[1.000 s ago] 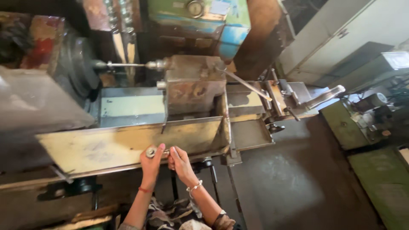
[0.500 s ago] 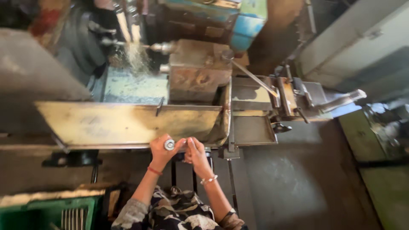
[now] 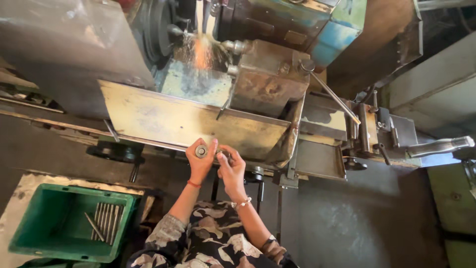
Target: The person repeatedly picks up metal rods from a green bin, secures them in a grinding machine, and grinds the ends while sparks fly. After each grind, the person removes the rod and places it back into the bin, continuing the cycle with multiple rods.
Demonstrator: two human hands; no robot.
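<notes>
My left hand (image 3: 200,163) is raised in front of the machine's metal splash guard (image 3: 163,119) and pinches a small round metal ring part (image 3: 201,151) between its fingers. Right beside it, my right hand (image 3: 231,170) has its fingers curled around the other end of the part, close to a small knob on the machine's front edge. Orange sparks (image 3: 201,52) fly where a thin rod meets the grinding wheel (image 3: 161,30) behind the guard.
A green plastic crate (image 3: 59,223) with several thin metal rods lies at lower left. A long lever (image 3: 329,94) and a grey handle (image 3: 439,146) stick out from the machine on the right. Dark floor lies below.
The view has tilted down and left, bringing the green crate into sight. Sparks have started at the wheel. Both hands stay together on the small part.
</notes>
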